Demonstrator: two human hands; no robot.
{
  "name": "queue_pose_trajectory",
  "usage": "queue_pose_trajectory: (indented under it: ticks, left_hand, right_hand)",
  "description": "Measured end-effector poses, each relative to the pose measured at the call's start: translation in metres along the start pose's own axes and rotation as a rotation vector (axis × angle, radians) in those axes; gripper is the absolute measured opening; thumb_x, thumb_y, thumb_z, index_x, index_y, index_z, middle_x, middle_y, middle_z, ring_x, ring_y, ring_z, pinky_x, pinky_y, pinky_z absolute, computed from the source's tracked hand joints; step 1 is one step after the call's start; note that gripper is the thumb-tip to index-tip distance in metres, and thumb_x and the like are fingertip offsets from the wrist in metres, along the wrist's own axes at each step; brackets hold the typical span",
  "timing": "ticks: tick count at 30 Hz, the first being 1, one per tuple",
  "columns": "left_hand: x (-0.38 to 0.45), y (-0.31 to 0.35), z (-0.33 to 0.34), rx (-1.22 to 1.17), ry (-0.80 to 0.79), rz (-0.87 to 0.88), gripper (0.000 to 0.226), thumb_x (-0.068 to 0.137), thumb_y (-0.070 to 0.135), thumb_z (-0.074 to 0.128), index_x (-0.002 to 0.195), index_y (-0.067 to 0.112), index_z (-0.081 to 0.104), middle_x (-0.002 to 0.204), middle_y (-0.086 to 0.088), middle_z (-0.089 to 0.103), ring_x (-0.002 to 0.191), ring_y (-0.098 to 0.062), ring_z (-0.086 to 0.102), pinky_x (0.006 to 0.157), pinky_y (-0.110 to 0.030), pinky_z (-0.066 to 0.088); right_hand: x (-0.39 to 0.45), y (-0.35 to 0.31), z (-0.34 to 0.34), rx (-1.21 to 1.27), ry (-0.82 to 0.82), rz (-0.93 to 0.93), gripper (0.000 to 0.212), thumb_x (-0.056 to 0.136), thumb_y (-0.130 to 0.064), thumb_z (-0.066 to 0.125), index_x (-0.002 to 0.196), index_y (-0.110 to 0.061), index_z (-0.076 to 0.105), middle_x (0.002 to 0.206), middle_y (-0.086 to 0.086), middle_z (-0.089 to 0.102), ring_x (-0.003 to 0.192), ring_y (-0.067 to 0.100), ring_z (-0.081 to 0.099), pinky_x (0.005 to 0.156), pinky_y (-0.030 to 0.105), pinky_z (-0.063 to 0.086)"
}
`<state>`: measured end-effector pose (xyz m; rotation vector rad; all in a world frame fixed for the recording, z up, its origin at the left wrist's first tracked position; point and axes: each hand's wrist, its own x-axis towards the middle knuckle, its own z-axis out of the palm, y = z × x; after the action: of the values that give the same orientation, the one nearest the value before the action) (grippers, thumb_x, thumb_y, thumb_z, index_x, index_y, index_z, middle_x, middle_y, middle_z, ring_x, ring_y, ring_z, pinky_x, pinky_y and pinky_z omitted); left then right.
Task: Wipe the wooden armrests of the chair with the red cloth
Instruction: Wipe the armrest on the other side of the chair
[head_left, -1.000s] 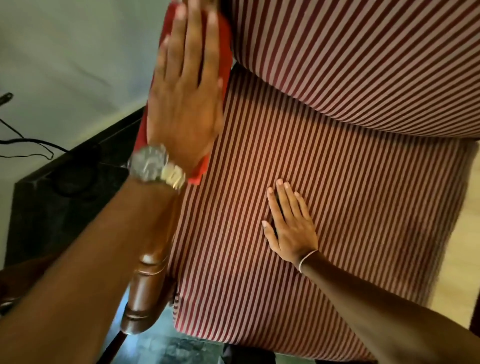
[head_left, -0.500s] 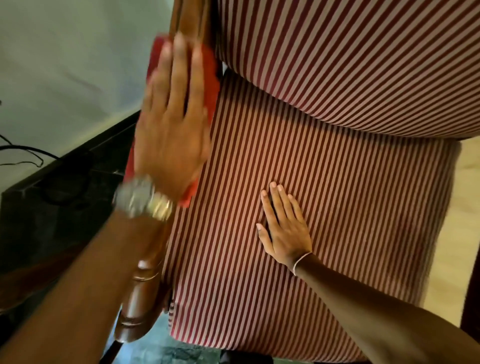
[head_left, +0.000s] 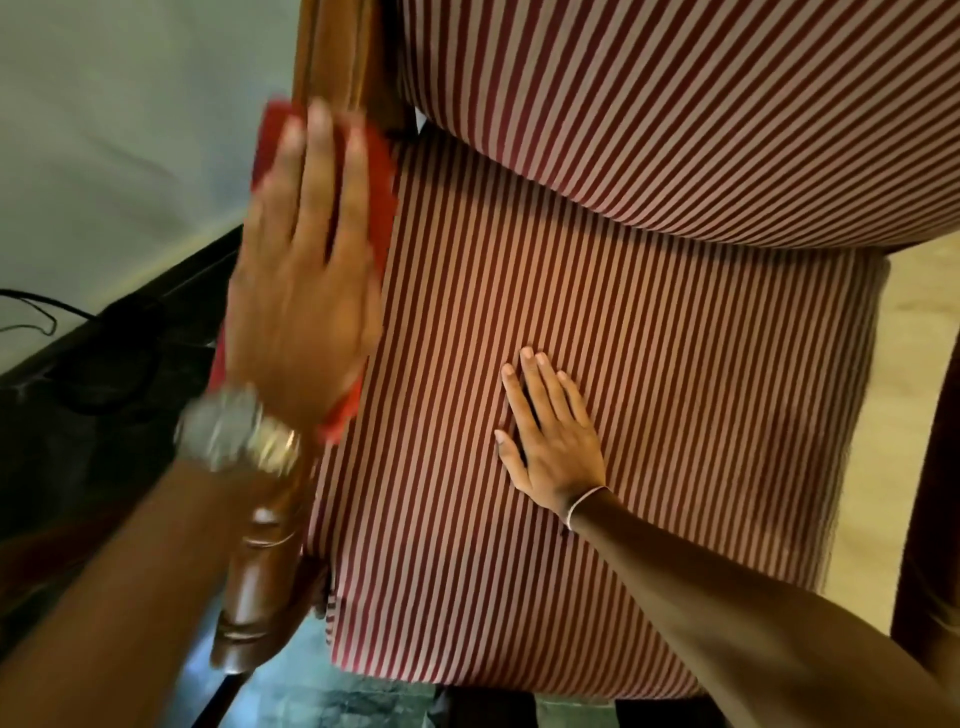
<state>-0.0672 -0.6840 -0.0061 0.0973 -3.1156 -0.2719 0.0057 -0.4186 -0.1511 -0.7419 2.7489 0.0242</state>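
Observation:
The red cloth (head_left: 383, 182) lies along the chair's left wooden armrest (head_left: 260, 582). My left hand (head_left: 306, 291), with a watch on the wrist, presses flat on the cloth, fingers stretched out and blurred by motion. The cloth covers the armrest's middle; its rounded near end and far part (head_left: 337, 57) show bare brown wood. My right hand (head_left: 550, 447) rests flat on the striped seat cushion (head_left: 675, 389), fingers apart, holding nothing. At the right edge of the view is a dark sliver of the right armrest (head_left: 935, 467).
The striped backrest (head_left: 675, 104) fills the top right. A pale wall (head_left: 104, 156) and dark skirting with black cables (head_left: 31, 312) lie to the left. Dark tiled floor (head_left: 337, 696) shows below the seat, pale floor (head_left: 904, 312) at the right.
My left hand has slid the red cloth toward me along the left armrest, baring more wood at the far end. My right hand stays on the seat.

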Motion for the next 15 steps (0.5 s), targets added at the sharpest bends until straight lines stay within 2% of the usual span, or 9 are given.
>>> queue_pose_trajectory:
  ticks: [2,4,8,11,13,15]
  left_hand:
    - [0.056,0.004,-0.001,-0.054,0.049,-0.061,0.061,0.106,0.032,0.024,0.161,0.012,0.006,0.17,-0.015,0.008,0.158,-0.03,0.007,0.129,-0.047,0.014]
    - [0.064,0.003,0.0,-0.035,0.039,-0.065,0.061,0.106,0.034,0.022,0.161,0.013,0.005,0.17,-0.015,0.007,0.158,-0.03,0.006,0.129,-0.047,0.013]
    - [-0.053,0.007,-0.002,-0.005,-0.057,-0.093,0.061,0.108,0.027,0.027,0.16,0.01,0.001,0.17,-0.017,0.001,0.158,-0.03,0.002,0.129,-0.049,0.015]
    - [-0.119,0.004,-0.005,0.083,-0.151,0.007,0.069,0.101,0.026,0.037,0.159,0.004,0.007,0.168,-0.022,-0.001,0.157,-0.036,0.002,0.127,-0.052,0.011]
    - [-0.083,-0.001,-0.003,0.11,-0.159,0.026,0.069,0.102,0.023,0.04,0.16,0.006,0.007,0.169,-0.019,0.001,0.157,-0.035,0.005,0.128,-0.047,0.007]
    - [-0.021,0.004,0.002,0.062,-0.035,0.016,0.067,0.104,0.022,0.038,0.16,0.009,0.004,0.17,-0.017,0.004,0.157,-0.032,0.006,0.128,-0.045,0.008]
  right_hand:
    - [0.001,0.002,-0.001,0.002,0.003,0.003,0.071,0.102,-0.05,0.033,0.16,-0.016,0.013,0.169,0.011,0.007,0.158,0.025,0.007,0.129,0.046,0.013]
    - [0.001,0.003,-0.001,0.013,0.006,-0.001,0.07,0.102,-0.051,0.034,0.16,-0.016,0.015,0.169,0.011,0.007,0.158,0.025,0.007,0.129,0.045,0.013]
    - [0.001,0.003,0.001,0.03,0.015,0.007,0.071,0.101,-0.051,0.036,0.16,-0.016,0.016,0.169,0.011,0.009,0.158,0.024,0.008,0.128,0.047,0.016]
    - [0.001,0.002,0.003,0.026,0.046,0.015,0.07,0.101,-0.051,0.036,0.159,-0.016,0.018,0.169,0.011,0.012,0.157,0.025,0.011,0.127,0.048,0.021]
    - [0.0,0.0,0.003,0.018,0.045,0.014,0.07,0.101,-0.051,0.035,0.159,-0.016,0.019,0.169,0.011,0.012,0.157,0.025,0.011,0.126,0.048,0.022]
    - [-0.002,0.001,0.002,0.006,0.04,0.014,0.07,0.101,-0.051,0.035,0.159,-0.016,0.018,0.169,0.011,0.012,0.157,0.025,0.011,0.127,0.048,0.021]
